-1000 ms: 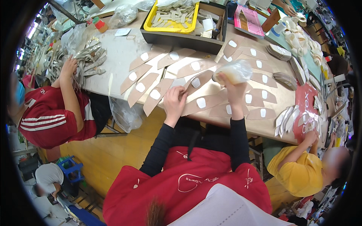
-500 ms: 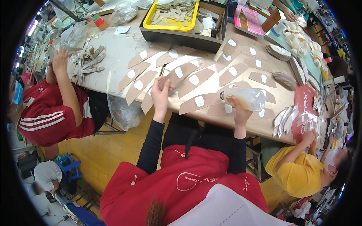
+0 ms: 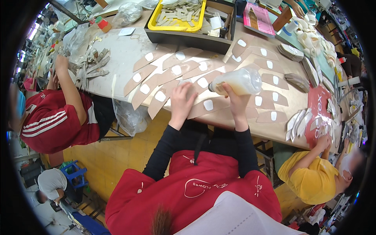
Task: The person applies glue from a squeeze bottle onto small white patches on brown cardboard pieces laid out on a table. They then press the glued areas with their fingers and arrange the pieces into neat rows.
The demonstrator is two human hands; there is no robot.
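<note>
My right hand (image 3: 237, 102) is wrapped round a clear squeeze bottle (image 3: 244, 80) with pale yellowish liquid low inside. The bottle is tipped on its side above the table, its dark narrow mouth pointing left. My left hand (image 3: 181, 102) lies over the brown pieces near the table's front edge, fingers apart and touching one of them; part of that piece is hidden. Around both hands are several flat brown cut pieces (image 3: 156, 102), most bearing a white rounded patch (image 3: 208, 104). One piece with a patch (image 3: 177, 70) lies just beyond my left hand.
A black box (image 3: 188, 41) with a yellow tray (image 3: 152, 24) of small strips stands at the back. Stacked cut pieces (image 3: 296, 83) and a pink booklet (image 3: 258, 20) are to the right. Co-workers in red (image 3: 58, 117) and yellow (image 3: 309, 176) sit at either side.
The brown piece my left hand was lifting now lies on the table, and that hand has moved down and right. My right hand has brought the bottle left and up, nearer the left hand.
</note>
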